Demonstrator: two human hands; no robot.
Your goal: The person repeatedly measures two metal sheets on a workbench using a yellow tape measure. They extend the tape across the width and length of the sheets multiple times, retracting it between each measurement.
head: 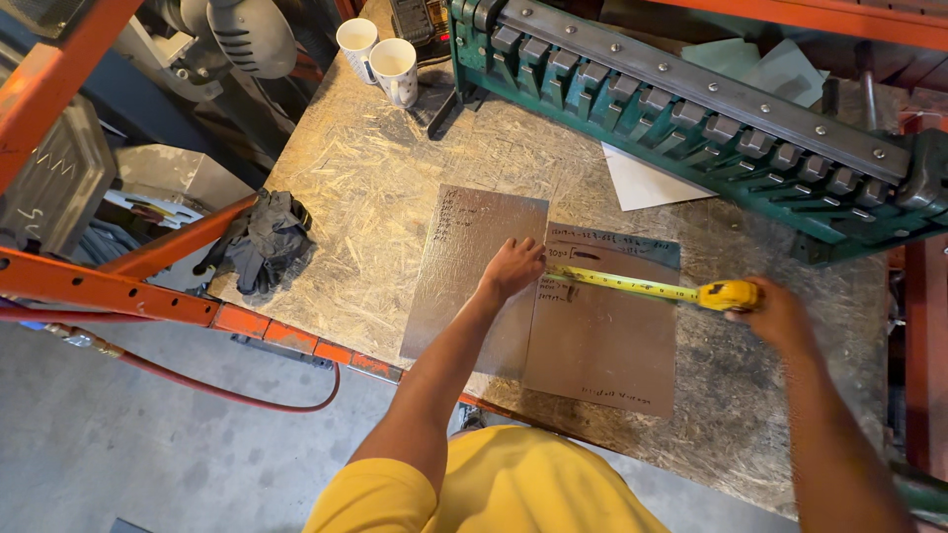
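The left hand (512, 266) presses the tape's end flat on the brown sheet (602, 341). The right hand (775, 314) grips the yellow tape measure (729, 294). The sheet lies near the bench's (365, 188) front edge, beside a shiny sheet (464, 266). It looks thin, light and bendy, so hold its edges.

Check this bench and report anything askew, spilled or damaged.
Nothing spilled or damaged. The left hand pins the tape measure blade across two metal sheets; the right hand holds its case. The left sheet sits slightly tilted and overhangs the bench edge. Black gloves lie bunched at the corner.
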